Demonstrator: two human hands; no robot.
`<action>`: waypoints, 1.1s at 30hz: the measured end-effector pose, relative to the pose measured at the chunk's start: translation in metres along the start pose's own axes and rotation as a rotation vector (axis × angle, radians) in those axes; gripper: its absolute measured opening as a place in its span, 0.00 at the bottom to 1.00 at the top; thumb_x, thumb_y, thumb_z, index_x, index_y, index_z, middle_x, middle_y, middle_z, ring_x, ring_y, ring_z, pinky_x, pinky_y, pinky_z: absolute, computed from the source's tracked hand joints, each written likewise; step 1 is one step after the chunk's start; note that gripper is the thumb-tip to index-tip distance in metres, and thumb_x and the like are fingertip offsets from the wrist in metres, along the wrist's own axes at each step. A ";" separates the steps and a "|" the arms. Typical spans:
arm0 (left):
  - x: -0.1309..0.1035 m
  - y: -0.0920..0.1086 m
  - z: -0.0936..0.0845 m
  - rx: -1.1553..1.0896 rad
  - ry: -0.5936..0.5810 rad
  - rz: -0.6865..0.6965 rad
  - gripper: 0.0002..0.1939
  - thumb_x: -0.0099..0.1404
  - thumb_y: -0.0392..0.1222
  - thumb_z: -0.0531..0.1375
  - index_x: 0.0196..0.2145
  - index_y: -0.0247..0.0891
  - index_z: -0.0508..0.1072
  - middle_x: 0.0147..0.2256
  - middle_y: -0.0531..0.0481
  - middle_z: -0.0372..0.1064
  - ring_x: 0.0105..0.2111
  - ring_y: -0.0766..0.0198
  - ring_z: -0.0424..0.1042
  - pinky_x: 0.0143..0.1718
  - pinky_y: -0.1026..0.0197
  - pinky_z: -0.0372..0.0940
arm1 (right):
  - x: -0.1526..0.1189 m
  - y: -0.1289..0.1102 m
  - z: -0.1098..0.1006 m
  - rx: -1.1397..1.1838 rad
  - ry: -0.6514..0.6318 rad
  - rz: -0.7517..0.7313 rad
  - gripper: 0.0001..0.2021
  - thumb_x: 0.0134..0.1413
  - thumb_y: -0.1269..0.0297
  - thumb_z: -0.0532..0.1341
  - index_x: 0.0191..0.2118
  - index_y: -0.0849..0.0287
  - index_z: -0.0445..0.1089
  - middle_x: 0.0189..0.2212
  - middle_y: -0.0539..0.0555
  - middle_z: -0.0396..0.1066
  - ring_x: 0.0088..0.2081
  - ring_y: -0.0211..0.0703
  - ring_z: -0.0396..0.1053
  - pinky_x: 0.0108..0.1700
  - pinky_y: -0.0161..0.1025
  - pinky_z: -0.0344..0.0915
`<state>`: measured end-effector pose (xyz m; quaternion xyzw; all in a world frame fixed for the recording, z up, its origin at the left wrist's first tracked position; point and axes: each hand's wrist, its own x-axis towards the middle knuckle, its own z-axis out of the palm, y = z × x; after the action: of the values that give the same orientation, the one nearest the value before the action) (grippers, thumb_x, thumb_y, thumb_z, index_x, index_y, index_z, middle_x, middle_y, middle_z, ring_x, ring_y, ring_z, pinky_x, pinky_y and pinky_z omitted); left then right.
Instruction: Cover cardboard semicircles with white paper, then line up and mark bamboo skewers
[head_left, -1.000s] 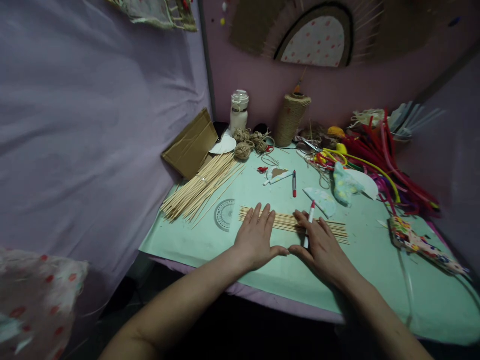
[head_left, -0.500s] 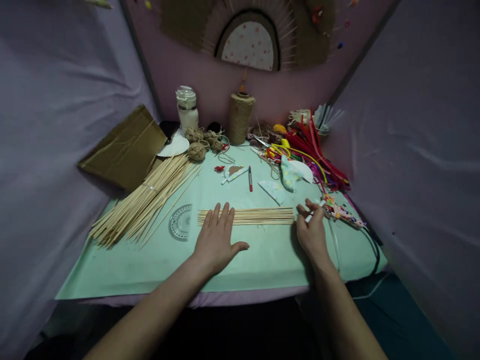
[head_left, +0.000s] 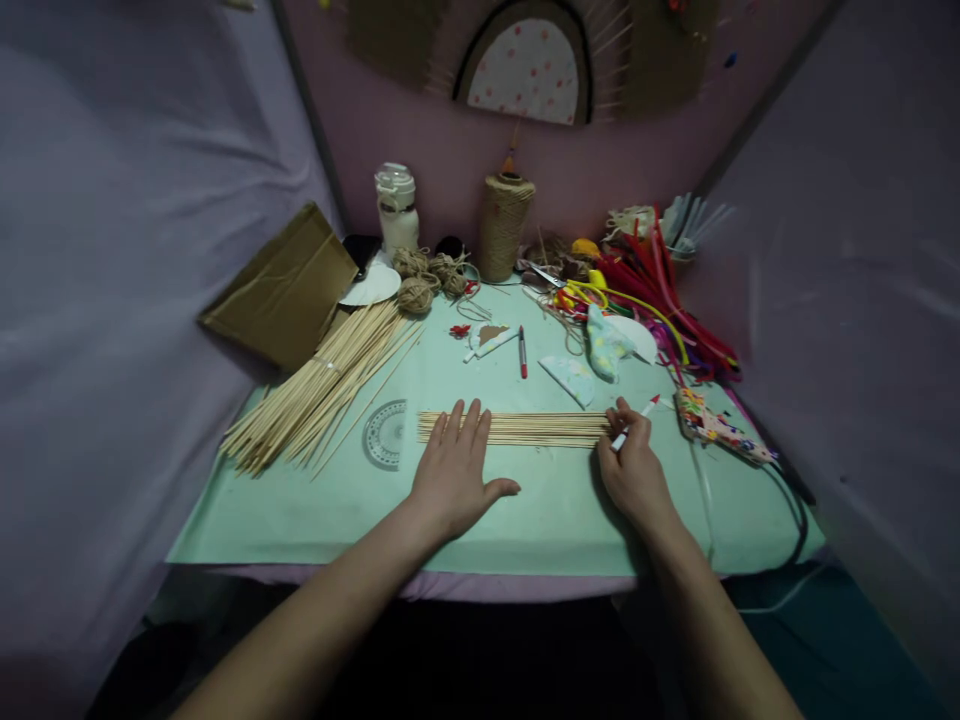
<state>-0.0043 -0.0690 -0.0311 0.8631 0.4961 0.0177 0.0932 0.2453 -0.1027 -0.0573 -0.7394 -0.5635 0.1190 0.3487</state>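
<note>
A flat row of thin wooden sticks (head_left: 540, 428) lies across the green table (head_left: 315, 520). My left hand (head_left: 457, 470) rests flat on the left part of the row, fingers spread. My right hand (head_left: 634, 460) sits at the row's right end, fingertips against the stick ends, and holds a white marker with a red cap (head_left: 636, 420) between its fingers. A clear protractor (head_left: 384, 436) lies just left of the row.
A big loose bundle of sticks (head_left: 322, 385) lies at the left with cardboard (head_left: 289, 285) behind it. At the back stand a white bottle (head_left: 396, 210), a twine spool (head_left: 506, 225), twine balls, scissors and pipe cleaners (head_left: 675, 300). A second marker (head_left: 523, 352) lies mid-table. Patterned fabric (head_left: 720, 425) lies at the right.
My right hand slid from the middle of the row to its right end, still holding the marker. The left hand stayed flat on the sticks. The camera view swung right, then slightly back.
</note>
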 end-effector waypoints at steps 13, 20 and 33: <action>-0.004 -0.002 0.004 -0.015 0.009 0.020 0.50 0.61 0.72 0.41 0.67 0.29 0.45 0.68 0.40 0.35 0.68 0.48 0.30 0.66 0.46 0.34 | 0.004 -0.042 0.009 -0.157 -0.310 -0.659 0.33 0.63 0.59 0.53 0.68 0.56 0.39 0.63 0.63 0.57 0.64 0.54 0.54 0.63 0.60 0.52; -0.004 0.002 0.004 -0.035 0.007 0.022 0.52 0.60 0.73 0.41 0.67 0.29 0.45 0.68 0.38 0.35 0.68 0.47 0.31 0.66 0.45 0.34 | 0.003 -0.047 0.025 -0.249 -0.472 -0.661 0.37 0.61 0.57 0.55 0.69 0.55 0.33 0.64 0.62 0.55 0.63 0.53 0.55 0.64 0.59 0.51; -0.030 -0.070 -0.059 0.068 0.118 -0.527 0.17 0.64 0.45 0.59 0.45 0.29 0.68 0.44 0.34 0.69 0.49 0.48 0.67 0.49 0.52 0.60 | 0.003 -0.049 0.026 -0.241 -0.458 -0.645 0.37 0.61 0.53 0.55 0.69 0.57 0.38 0.59 0.61 0.64 0.61 0.53 0.60 0.64 0.55 0.52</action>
<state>-0.0861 -0.0517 0.0163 0.7042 0.7085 0.0265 0.0365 0.1945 -0.0842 -0.0437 -0.5150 -0.8392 0.0983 0.1448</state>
